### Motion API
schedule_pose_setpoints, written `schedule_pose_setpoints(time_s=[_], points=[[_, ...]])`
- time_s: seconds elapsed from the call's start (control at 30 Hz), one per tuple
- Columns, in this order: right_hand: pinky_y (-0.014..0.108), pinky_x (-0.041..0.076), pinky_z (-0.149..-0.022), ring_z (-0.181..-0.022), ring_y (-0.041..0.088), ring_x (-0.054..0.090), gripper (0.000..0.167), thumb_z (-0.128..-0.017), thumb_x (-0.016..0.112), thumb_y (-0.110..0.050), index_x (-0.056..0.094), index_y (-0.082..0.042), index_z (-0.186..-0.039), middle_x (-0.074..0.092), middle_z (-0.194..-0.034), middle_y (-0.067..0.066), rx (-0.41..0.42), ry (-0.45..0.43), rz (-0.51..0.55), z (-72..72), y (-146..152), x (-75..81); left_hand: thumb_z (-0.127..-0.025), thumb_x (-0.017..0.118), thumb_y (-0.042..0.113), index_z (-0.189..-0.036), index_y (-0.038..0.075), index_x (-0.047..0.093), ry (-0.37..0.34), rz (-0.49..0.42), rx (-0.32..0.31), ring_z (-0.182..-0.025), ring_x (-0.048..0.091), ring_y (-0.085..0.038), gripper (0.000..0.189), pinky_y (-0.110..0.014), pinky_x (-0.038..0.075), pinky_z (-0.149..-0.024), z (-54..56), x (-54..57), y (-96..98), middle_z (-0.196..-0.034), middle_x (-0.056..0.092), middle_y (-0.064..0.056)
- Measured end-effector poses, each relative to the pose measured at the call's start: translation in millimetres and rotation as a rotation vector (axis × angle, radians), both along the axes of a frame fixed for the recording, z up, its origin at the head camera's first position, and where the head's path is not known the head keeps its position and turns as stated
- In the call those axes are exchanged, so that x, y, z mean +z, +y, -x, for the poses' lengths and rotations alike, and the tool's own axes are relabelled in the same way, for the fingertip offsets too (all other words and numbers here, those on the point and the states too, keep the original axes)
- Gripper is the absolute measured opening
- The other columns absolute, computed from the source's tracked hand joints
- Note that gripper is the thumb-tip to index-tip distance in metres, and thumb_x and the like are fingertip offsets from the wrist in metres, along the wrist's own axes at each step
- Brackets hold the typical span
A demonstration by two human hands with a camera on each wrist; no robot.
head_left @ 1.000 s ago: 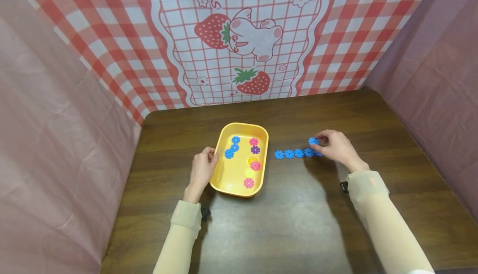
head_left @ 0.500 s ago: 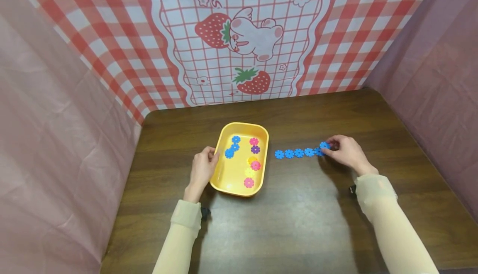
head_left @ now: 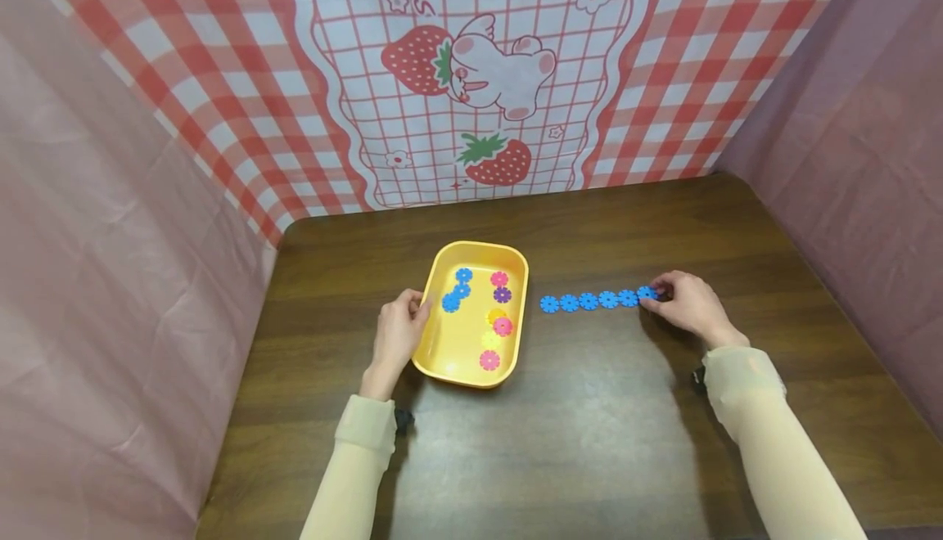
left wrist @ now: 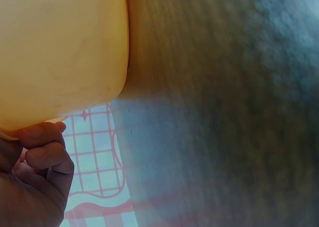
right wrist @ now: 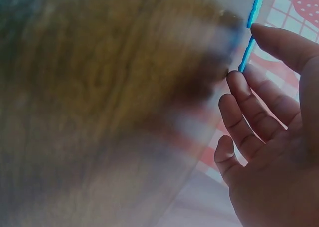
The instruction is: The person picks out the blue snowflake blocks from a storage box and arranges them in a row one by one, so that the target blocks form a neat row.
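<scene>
On the left, my left hand grips the left rim of a yellow tray. In the left wrist view the fingers are curled at the edge of the tray's wall. At the right end of a row of blue snowflake discs, my right hand holds the end blue snowflake disc by its edge. The right wrist view shows that disc edge-on between the thumb and fingertips, low over the table.
Inside the tray lie several blue discs at the left. Pink, yellow and purple discs are at its right. The wooden table meets a strawberry-print cloth behind and pink curtains at the sides.
My right hand has moved right and slightly toward me, bringing its blue snowflake disc from above the row down to the row's right end. The left hand and tray stay put.
</scene>
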State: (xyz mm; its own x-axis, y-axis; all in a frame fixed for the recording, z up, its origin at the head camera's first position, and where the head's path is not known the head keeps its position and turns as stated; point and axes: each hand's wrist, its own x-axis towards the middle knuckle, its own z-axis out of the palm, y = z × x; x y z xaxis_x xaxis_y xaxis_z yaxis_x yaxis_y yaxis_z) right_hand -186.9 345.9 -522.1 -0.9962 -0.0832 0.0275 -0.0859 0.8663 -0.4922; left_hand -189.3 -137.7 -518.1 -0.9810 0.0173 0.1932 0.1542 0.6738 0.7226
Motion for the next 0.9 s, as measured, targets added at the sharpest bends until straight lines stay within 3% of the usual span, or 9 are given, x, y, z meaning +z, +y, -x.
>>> schedule_pose_setpoints(time_s=[0.67,0.9], points=[[0.055,0.044,-0.081,-0.093,0.036,0.06,0.039,-0.086,0.077,-0.026,0.069,0.005,-0.107,0.064,-0.101,0.02,0.025,0.008,-0.028,-1.3,1.9,-1.5,-0.096,0.067,0.014,-0.103,-0.004,0.07,-0.003,0.021,0.011,-0.059,0.055,-0.02,0.019,-0.032,0.046,-0.056,-1.2,2.8,1.5,-0.071,0.062,-0.008],[0.054,0.044,-0.081,-0.093,0.035,0.059,0.038,-0.086,0.079,-0.026,0.069,0.004,-0.107,0.064,-0.101,0.02,0.025,0.014,0.009,0.5,0.0,5.9,-0.096,0.067,0.014,-0.104,-0.004,0.07,-0.017,0.024,0.014,-0.06,0.055,-0.021,0.019,-0.032,0.046,-0.057,-1.1,2.9,1.9,-0.073,0.062,-0.008]])
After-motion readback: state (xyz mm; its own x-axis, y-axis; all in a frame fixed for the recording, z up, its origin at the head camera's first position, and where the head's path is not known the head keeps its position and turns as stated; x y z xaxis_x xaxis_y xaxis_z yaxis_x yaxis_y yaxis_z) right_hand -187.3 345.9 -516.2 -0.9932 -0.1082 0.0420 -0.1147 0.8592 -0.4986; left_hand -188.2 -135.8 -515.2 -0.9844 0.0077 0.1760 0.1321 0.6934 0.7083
